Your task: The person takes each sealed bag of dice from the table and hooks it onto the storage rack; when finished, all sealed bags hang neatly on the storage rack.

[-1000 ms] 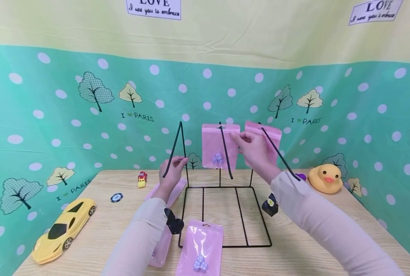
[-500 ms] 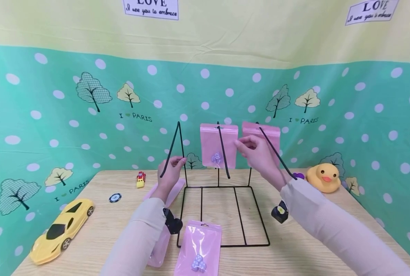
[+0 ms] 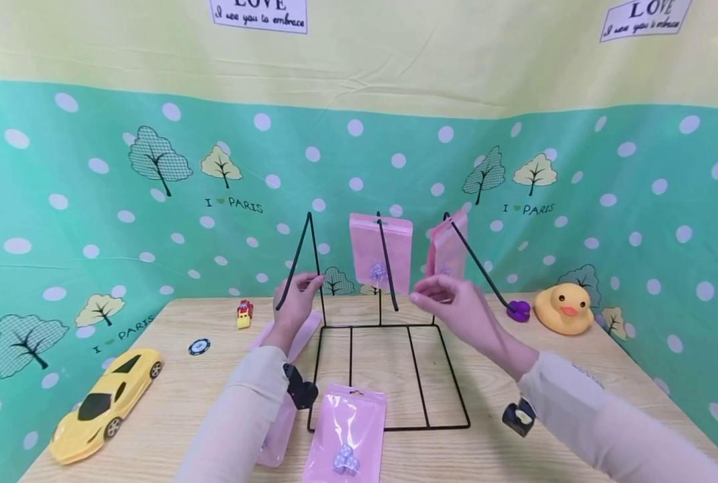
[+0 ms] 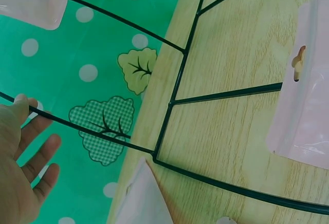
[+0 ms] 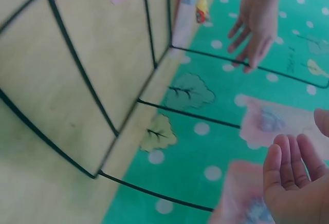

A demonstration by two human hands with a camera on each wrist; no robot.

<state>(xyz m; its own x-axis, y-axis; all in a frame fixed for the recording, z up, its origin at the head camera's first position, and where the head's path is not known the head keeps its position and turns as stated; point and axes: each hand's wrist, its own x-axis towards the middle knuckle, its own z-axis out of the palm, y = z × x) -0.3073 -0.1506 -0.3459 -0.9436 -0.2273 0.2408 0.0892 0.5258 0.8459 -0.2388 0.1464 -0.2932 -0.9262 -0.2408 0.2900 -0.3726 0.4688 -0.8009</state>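
Observation:
A black wire rack (image 3: 452, 374) with several hooks stands on the wooden table. My left hand (image 3: 294, 302) pinches its left upright between thumb and index finger, the other fingers loose. One pink zip bag (image 3: 364, 245) with polka-dot pieces inside hangs from the middle hook. Another pink bag (image 3: 452, 249) hangs from the right hook, turned partly edge-on. Just below and between these two is my right hand (image 3: 458, 307), fingers loosely bent with nothing in them. A third pink bag (image 3: 349, 416) lies across the rack's front edge. More pink plastic (image 3: 280, 429) lies partly hidden under my left forearm.
On the left are a yellow toy car (image 3: 108, 402), a poker chip (image 3: 199, 347) and a small red-and-yellow toy (image 3: 245, 314). A rubber duck (image 3: 564, 308) and a purple object (image 3: 519, 310) stand back right. A patterned curtain (image 3: 359, 161) hangs behind the table.
My right hand has come away from the middle bag, moving down and right. The right bag has swung from facing front to nearly edge-on. My left hand keeps its place on the upright.

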